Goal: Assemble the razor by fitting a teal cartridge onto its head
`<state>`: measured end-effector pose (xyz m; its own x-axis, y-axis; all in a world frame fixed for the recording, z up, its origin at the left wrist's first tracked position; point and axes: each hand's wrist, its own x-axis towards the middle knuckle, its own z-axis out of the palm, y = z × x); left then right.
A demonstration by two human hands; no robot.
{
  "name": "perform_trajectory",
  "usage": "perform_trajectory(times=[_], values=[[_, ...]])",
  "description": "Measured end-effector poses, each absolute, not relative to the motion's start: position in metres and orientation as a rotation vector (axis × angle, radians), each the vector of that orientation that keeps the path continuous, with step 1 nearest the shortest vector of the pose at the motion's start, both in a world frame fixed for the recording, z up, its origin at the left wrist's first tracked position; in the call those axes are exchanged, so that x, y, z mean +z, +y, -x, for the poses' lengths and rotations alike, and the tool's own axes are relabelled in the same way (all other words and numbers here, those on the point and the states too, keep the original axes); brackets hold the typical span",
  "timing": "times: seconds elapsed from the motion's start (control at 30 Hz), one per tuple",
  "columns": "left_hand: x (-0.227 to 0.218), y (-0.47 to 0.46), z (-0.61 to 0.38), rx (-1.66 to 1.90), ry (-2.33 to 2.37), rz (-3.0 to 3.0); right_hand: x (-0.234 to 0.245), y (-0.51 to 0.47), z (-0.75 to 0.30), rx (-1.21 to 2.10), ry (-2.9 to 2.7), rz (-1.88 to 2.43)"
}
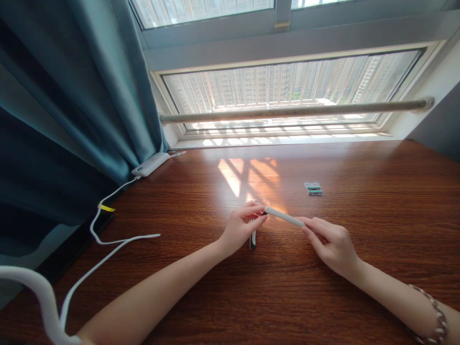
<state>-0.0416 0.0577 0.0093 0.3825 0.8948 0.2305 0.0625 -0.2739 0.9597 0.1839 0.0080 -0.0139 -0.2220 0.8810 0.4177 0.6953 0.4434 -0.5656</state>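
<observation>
Both hands hold a slim white stick (pixel 285 217) above the table, tilted down toward the right. My left hand (pixel 241 226) pinches the small dark piece at its left end between thumb and fingertips. At the opposite end, my right hand (pixel 332 243) grips the white tip with thumb and fingers. Beneath my left hand lies a black-and-white elongated object (pixel 253 239), partly hidden by the fingers, so its kind is unclear. Farther back on the right rests a small clear pack (pixel 314 189) with green strips.
The brown wooden table (pixel 381 206) reaches to the window sill. A white box-shaped device (pixel 151 165) with a white cable (pixel 94 229) sits at the back left by a blue curtain (pixel 97 86). A thick white curved tube (pixel 39 292) stands at the lower left.
</observation>
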Motion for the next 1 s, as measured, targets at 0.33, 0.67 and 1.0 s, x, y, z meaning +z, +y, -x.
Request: perform_trajectory(times=[0.33,0.67,1.0], values=[[0.0101,0.0563,0.044,0.984,0.82,-1.778,-0.017,0.0104,-0.1866,0.406,-1.881,1.352],[0.0084,0.0562,0.0438,0.985,0.805,-1.688,-0.017,0.0104,-0.1872,0.416,-1.848,1.329],[0.0071,0.0552,0.0414,1.024,0.801,-1.556,-0.0171,0.011,-0.187,0.444,-1.862,1.317]])
